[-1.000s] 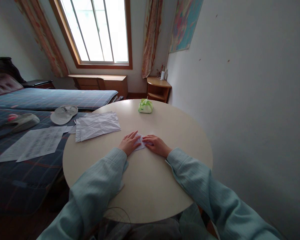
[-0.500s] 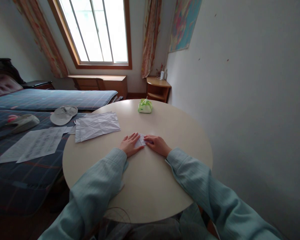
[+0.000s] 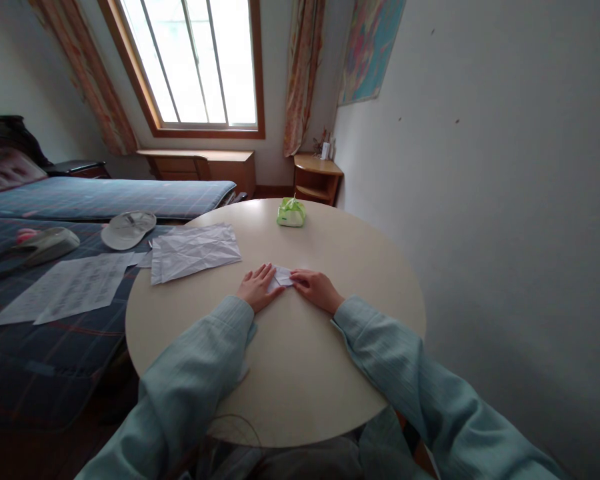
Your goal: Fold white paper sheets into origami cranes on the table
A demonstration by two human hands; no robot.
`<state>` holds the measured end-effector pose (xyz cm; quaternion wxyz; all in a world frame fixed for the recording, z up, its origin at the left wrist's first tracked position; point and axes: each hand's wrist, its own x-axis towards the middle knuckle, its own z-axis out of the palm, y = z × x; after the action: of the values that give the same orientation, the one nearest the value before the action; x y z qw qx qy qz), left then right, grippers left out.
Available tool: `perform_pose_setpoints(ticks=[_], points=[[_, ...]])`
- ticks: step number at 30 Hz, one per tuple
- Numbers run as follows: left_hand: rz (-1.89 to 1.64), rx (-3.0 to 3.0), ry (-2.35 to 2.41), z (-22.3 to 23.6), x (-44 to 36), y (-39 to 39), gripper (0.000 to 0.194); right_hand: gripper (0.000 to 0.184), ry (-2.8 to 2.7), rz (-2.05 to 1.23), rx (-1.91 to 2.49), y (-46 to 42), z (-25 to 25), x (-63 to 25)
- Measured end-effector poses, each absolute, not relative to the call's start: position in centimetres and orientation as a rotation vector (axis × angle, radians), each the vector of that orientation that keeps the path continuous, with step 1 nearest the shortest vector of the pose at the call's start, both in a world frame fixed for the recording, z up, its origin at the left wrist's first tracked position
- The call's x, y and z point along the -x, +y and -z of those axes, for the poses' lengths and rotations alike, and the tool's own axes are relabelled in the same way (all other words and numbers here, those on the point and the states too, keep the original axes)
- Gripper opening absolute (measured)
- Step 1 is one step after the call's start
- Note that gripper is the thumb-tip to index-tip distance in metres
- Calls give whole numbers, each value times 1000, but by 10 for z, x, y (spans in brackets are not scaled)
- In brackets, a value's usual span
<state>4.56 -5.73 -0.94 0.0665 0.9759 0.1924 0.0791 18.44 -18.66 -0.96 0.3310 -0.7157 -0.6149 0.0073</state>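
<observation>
A small folded white paper (image 3: 283, 276) lies on the round beige table (image 3: 290, 373), between my two hands. My left hand (image 3: 256, 288) lies flat with its fingers stretched out, pressing on the paper's left part. My right hand (image 3: 314, 287) rests at the paper's right edge with its fingers curled and pressed down on it. Both sleeves are pale blue-green. Most of the paper is hidden under the hands.
A stack of creased white sheets (image 3: 193, 251) lies at the table's left. A green tissue pack (image 3: 291, 213) sits at the far edge. A bed to the left holds printed papers (image 3: 65, 288), a cap (image 3: 127, 229) and a grey object (image 3: 47, 243). A wall stands close on the right.
My right hand has curled its fingers in and slid a little along the paper. The folded paper shows a bit more between the hands. My left hand has hardly moved.
</observation>
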Motion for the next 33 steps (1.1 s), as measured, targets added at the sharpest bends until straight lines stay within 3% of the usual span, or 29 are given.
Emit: perform_pose_setpoints(ticks=[14, 19, 33], points=[[-414, -2939, 389, 1, -45, -58, 34, 20, -1557, 38, 1856, -185, 12, -187], [-459, -2961, 315, 4, -44, -59, 35, 25, -1543, 73, 1798, -185, 13, -188], [-569, -2841, 404, 3, -44, -60, 35, 15, -1527, 150, 1501, -188, 2, -180]])
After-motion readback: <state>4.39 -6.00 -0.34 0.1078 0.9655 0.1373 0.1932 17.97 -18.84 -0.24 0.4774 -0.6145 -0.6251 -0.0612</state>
